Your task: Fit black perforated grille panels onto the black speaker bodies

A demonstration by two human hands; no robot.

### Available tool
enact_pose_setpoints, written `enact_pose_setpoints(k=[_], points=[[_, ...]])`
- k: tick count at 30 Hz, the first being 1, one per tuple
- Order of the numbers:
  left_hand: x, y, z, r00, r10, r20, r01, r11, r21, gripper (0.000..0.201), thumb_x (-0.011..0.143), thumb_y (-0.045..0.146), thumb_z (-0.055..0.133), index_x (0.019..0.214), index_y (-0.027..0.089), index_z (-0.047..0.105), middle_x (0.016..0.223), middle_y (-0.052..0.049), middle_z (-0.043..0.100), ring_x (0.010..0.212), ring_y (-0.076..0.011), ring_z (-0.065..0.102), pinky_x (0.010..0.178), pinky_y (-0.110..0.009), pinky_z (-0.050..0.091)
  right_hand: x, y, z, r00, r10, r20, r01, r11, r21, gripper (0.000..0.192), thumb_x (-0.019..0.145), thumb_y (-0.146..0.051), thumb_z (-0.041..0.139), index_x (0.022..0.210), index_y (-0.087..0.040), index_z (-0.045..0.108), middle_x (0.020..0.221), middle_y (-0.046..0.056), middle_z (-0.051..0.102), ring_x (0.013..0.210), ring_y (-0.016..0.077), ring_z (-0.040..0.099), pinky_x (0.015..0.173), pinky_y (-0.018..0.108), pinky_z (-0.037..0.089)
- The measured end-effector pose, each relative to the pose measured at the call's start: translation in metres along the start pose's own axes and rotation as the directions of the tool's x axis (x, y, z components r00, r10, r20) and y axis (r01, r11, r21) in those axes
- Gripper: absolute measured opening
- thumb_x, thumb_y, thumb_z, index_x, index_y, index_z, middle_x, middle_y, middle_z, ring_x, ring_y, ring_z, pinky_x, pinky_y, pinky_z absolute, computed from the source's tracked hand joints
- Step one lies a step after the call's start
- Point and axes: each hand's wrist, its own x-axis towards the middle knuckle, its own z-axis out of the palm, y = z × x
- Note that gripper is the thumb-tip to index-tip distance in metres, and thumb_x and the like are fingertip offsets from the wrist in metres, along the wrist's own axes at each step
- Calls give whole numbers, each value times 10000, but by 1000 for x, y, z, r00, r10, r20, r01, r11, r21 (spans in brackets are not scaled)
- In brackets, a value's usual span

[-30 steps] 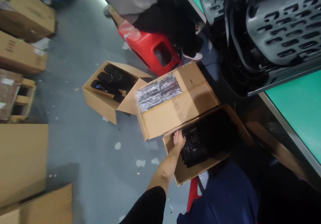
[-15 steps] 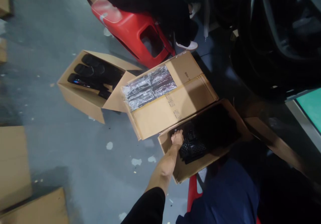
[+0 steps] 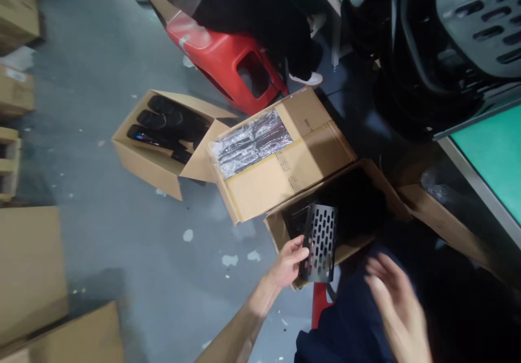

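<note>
Floor (image 3: 163,276): grey, with pale patches showing, and cartons standing around me.
Worktop (image 3: 488,178): green, off to my right, carrying big black slotted parts (image 3: 480,26).
Open carton (image 3: 279,235): right by my lap, its inside mostly lost in shadow.
Slotted plate (image 3: 325,230): here's the change! It's up in view, tilted, over the carton's near edge; half a second ago my left hand was still down inside.
Right hand (image 3: 396,298): now in the picture too, blurred, fingers spread, nothing visible in them, well apart from the plate.
Left hand (image 3: 287,262): fingers and thumb pinched on the plate's left long edge, so one hand alone carries it and the other looks free.
</note>
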Motion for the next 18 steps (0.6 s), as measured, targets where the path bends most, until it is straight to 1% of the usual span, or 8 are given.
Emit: enact_pose_setpoints(k=[1, 2, 4, 6, 9, 11, 15, 18], points=[[-9, 2, 3, 1000, -10, 23, 11, 1000, -26, 581, 623, 626, 893, 882, 181, 622, 716, 16, 587, 569, -95, 530, 538, -220, 458, 9, 3, 18, 983, 167, 70, -178, 959, 220, 575, 890, -556, 787, 1351, -245, 639, 1355, 122, 687, 1191, 318, 684, 1018, 482, 566], [-17, 3, 5, 999, -19, 43, 20, 999, -42, 578, 623, 626, 893, 875, 180, 625, 708, 17, 587, 561, -91, 530, 538, -215, 457, 17, 6, 35, 940, 281, 193, -336, 859, 386, 599, 854, -591, 807, 1317, -242, 657, 1352, 126, 693, 1206, 331, 680, 1023, 488, 561], [-26, 1, 6, 996, -35, 80, 39, 998, -45, 582, 623, 636, 887, 879, 177, 638, 716, 2, 615, 565, -102, 556, 553, -228, 479, 27, 7, 59, 832, 324, 451, -541, 654, 528, 580, 821, -580, 843, 1245, -213, 696, 1289, 137, 726, 1189, 342, 685, 1004, 493, 565], [-26, -5, 4, 992, -58, 111, 59, 998, -5, 620, 601, 658, 885, 912, 172, 659, 748, -27, 656, 596, -139, 605, 584, -269, 520, 31, 6, 70, 770, 303, 561, -622, 551, 556, 510, 788, -503, 898, 1154, -191, 728, 1171, 130, 768, 1116, 333, 713, 960, 480, 583], [-4, -18, -5, 991, -87, 106, 72, 989, 132, 677, 644, 752, 798, 950, 156, 696, 801, -81, 695, 655, -213, 661, 613, -349, 564, 27, 0, 64, 777, 339, 530, -625, 518, 585, 442, 725, -425, 959, 1037, -198, 745, 1019, 86, 792, 1002, 300, 742, 908, 446, 604], [27, -27, -14, 998, -56, 18, 49, 963, 266, 615, 762, 741, 711, 963, 160, 709, 897, -112, 717, 783, -256, 693, 703, -397, 589, 22, -4, 50, 803, 380, 459, -596, 534, 600, 432, 713, -427, 965, 1006, -203, 742, 980, 70, 791, 962, 287, 746, 890, 435, 611], [105, -42, -41, 961, 116, -250, 46, 827, 561, 325, 921, 441, 710, 1096, 168, 688, 1272, -123, 660, 1212, -296, 603, 1049, -520, 495, 7, -3, 1, 845, 488, 220, -512, 617, 598, 457, 709, -434, 962, 1047, -225, 735, 993, 62, 788, 913, 289, 754, 882, 443, 620], [151, -51, -63, 922, 176, -345, 124, 710, 693, 351, 957, 357, 688, 1261, 185, 648, 1466, -120, 556, 1349, -324, 518, 1127, -590, 429, -8, 4, -39, 827, 549, 120, -505, 631, 590, 517, 696, -442, 961, 1124, -261, 734, 1029, 66, 797, 916, 316, 761, 899, 463, 621]])
